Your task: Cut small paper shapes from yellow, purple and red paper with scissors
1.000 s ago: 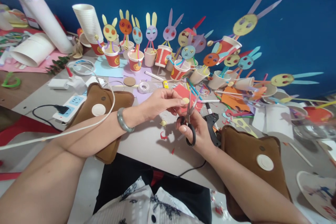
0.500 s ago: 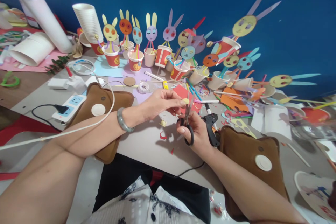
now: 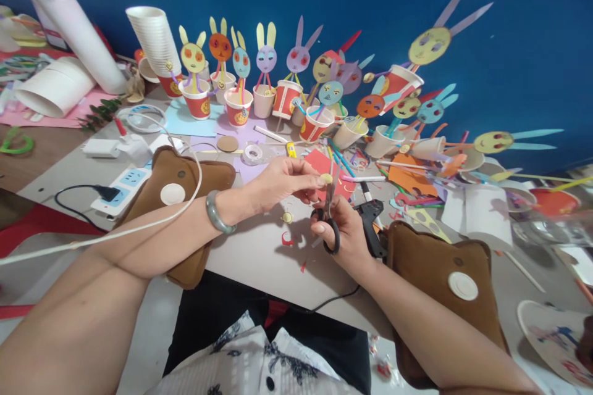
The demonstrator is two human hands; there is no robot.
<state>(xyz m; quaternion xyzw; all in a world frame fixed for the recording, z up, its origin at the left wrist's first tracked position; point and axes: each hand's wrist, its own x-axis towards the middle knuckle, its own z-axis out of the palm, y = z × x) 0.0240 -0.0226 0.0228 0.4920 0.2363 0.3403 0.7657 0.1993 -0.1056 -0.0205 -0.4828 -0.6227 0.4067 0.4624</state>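
Between the thumb and fingers of my left hand [image 3: 290, 182] is a small pale yellow paper disc [image 3: 327, 178]. My right hand [image 3: 345, 228] grips black-handled scissors [image 3: 330, 213], blades pointing up and slightly apart beside the disc. Below my hands, a small yellow paper circle [image 3: 288, 217] and red paper scraps [image 3: 287, 239] lie on the table [image 3: 259, 265]. A sheet of red paper [image 3: 319, 162] lies partly hidden behind my hands. To the right of my right hand is a black glue gun [image 3: 370, 222].
Paper cups with rabbit-faced figures [image 3: 194, 99] line the back by the blue wall. Brown cushion-like pads [image 3: 440, 296] lie at both sides. A power strip [image 3: 123, 188] sits left, with a white cable [image 3: 185, 200] crossing my left forearm. A tape dispenser [image 3: 254, 153] stands behind.
Both hands stay in nearly the same place, still holding the disc and the scissors. The scissor blades look slightly more closed, and the whole view has shifted slightly.
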